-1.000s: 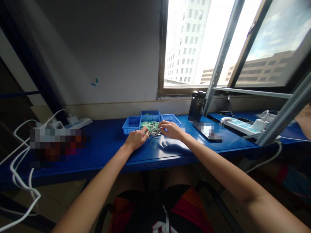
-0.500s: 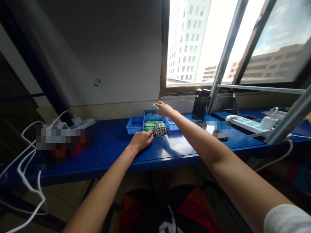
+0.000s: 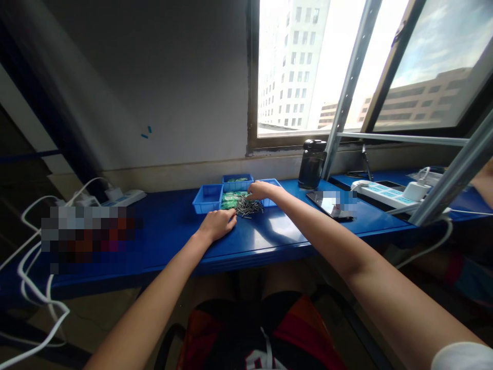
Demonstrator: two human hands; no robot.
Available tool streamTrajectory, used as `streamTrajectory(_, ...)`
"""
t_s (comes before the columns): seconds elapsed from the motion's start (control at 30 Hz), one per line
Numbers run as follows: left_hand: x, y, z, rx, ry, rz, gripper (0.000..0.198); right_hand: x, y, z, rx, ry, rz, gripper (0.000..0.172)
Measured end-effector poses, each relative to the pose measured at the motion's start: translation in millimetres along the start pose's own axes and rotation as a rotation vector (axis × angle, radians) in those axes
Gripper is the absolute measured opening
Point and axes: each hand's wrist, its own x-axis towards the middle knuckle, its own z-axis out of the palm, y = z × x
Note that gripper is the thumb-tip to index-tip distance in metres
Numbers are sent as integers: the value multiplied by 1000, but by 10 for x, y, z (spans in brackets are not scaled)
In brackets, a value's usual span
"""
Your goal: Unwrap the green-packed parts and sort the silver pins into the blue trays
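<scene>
A heap of small green parts [image 3: 230, 199] and a pile of thin metal pins [image 3: 248, 208] lie on the blue bench [image 3: 169, 226] in front of several small blue trays [image 3: 207, 198]. My left hand [image 3: 217, 224] rests on the bench just left of the pins, fingers curled with the tips pinched together; what they hold is too small to see. My right hand [image 3: 261, 190] reaches over the far edge of the green heap, fingers bent down onto the parts beside the right tray [image 3: 271, 184].
A black jar [image 3: 311, 164] stands by the window. A phone [image 3: 329, 203] lies right of the trays. White power strips [image 3: 379, 191] and cables sit at the right, another strip [image 3: 125, 197] and white cables at the left. Slanted metal struts [image 3: 447, 190] cross the right side.
My right hand, which had reached up and back over the far tray with a green part, has come down onto the green heap. My left hand has stayed near the pins.
</scene>
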Motion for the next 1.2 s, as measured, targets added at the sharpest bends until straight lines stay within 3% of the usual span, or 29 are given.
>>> streamTrajectory(0.2,7,-34,50,-10,28,41,25,-17,-62,44,25,9,31,28)
streamTrajectory(0.4,-8,-22,43,-94,61,169,24,1,-56,124,27,20,44,33)
streamTrajectory(0.87,-17,2,-2,-106,50,182,22,9,-128,123,-12,-20,135,36)
streamTrajectory(1.07,-13,-6,21,-98,47,170,23,16,-80,110,-3,61,91,22)
streamTrajectory(1.2,-13,-12,33,-94,50,168,23,-72,-104,20,22,192,60,26)
